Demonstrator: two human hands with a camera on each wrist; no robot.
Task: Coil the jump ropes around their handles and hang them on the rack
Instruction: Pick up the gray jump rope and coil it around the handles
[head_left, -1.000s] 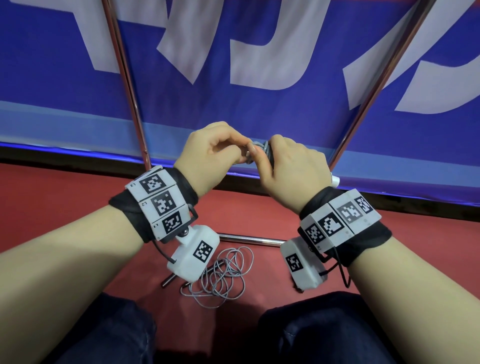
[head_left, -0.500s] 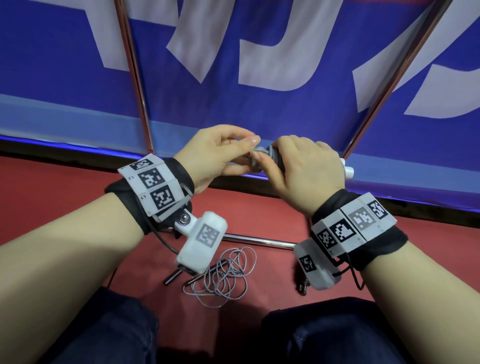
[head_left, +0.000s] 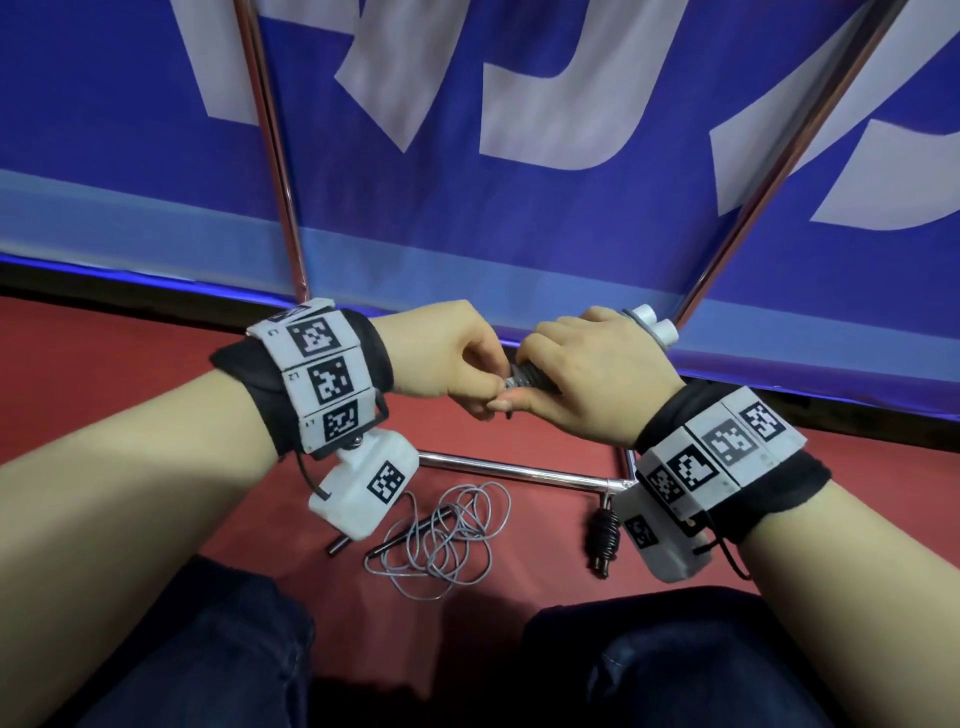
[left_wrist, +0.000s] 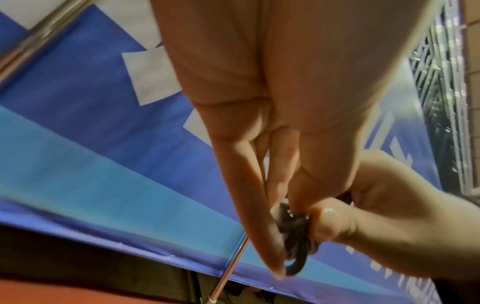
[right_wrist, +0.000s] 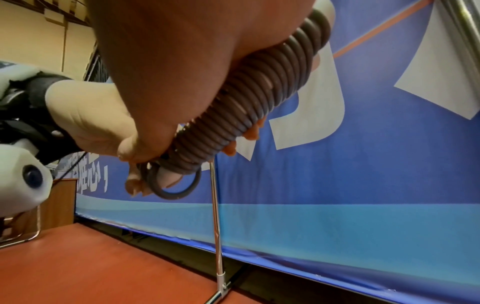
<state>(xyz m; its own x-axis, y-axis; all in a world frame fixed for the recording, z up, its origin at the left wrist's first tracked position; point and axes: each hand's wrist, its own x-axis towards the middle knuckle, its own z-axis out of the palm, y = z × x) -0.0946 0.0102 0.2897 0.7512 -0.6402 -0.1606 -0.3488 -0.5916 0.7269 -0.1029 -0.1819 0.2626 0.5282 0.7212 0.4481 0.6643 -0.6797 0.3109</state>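
Your right hand (head_left: 597, 379) grips the coiled rope (right_wrist: 249, 107); your left hand (head_left: 457, 358) pinches its end loop (right_wrist: 171, 185). A loose rope (head_left: 447, 535) lies on the floor (head_left: 130, 374) by the rack (head_left: 519, 470) base; another coiled one (head_left: 602, 535) hangs from its rail.

Even indoor light; glare streaks the chrome rack poles (head_left: 270, 156) above the hands; both wrist views blur close up.
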